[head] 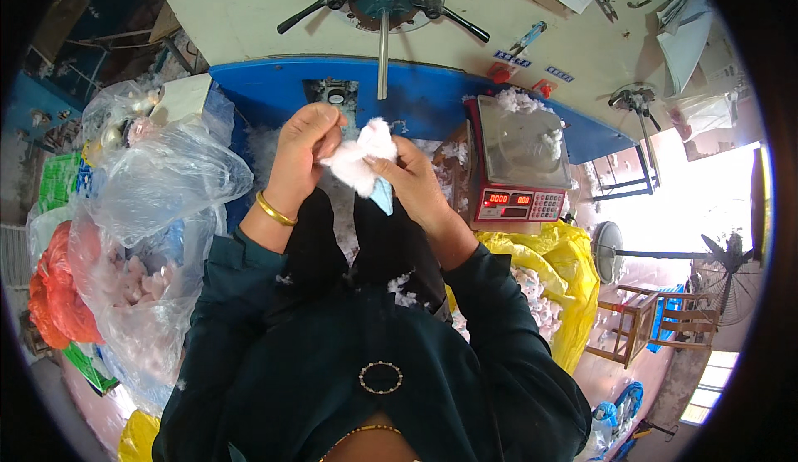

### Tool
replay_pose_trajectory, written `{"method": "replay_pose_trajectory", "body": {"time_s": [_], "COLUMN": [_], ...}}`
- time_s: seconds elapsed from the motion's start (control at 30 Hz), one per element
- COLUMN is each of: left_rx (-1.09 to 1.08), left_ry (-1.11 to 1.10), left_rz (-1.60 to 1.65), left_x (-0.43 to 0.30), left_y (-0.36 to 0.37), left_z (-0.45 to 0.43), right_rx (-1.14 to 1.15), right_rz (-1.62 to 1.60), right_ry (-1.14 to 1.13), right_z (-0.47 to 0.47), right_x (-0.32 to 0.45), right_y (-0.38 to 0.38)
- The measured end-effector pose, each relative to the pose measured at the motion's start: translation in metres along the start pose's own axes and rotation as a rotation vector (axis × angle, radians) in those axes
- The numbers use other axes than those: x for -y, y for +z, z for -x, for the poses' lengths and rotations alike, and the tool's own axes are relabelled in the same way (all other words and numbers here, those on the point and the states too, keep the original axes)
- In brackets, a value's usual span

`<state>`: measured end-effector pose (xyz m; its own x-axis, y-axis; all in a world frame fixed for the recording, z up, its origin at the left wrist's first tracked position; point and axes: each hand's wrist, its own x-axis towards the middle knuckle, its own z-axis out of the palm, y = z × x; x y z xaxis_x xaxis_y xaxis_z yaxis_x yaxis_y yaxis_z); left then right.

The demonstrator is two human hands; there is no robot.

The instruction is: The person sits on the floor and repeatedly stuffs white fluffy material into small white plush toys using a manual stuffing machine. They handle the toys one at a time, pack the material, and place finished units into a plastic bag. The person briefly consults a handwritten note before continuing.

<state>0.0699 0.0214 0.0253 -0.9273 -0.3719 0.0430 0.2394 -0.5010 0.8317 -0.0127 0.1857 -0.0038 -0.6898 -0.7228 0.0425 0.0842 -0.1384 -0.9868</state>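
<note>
A small fluffy plush piece point(360, 166), pale pink with a light blue fabric part point(381, 197) at its lower end, is held above my lap. My right hand point(414, 178) grips its right side, thumb on top. At its left edge, the curled fingers of my left hand point(305, 144) seem to pinch a tip of the plush; the exact contact is partly hidden. Just beyond my hands, a metal filling nozzle point(383, 56) points towards me from the stuffing machine's pale panel point(249, 19). Black-handled levers point(461, 24) flank the nozzle.
A red digital scale point(520, 162) with white fibre tufts on it stands at the right. Below it, a yellow bag point(573, 281) holds plush pieces. Clear plastic bags point(162, 181) with pink pieces crowd the left. A fan point(726, 275) and wooden chairs point(629, 331) stand farther right.
</note>
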Motion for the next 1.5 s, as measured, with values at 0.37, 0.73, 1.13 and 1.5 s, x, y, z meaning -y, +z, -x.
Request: {"method": "replay_pose_trajectory", "body": {"time_s": [0.37,0.73,1.13,1.5], "left_rx": [-0.214,-0.214,-0.536,-0.52], "left_ry": [0.055,0.188,0.503,0.494], "left_rz": [-0.241,-0.522,-0.782,-0.824], "left_x": [0.034,0.039,0.038,0.032], "left_y": [0.02,0.011,0.028,0.011], "left_z": [0.007,0.005,-0.087,-0.108], "right_rx": [-0.041,-0.061,-0.532,-0.49], "right_rz": [0.947,0.085,0.369,0.235], "right_ry": [-0.733,-0.07,-0.26,-0.157], "right_z": [0.0,-0.015,-0.087,-0.113], "right_x": [0.017,0.012,0.025,0.024], "right_y": [0.014,-0.013,-0.001,-0.001]}}
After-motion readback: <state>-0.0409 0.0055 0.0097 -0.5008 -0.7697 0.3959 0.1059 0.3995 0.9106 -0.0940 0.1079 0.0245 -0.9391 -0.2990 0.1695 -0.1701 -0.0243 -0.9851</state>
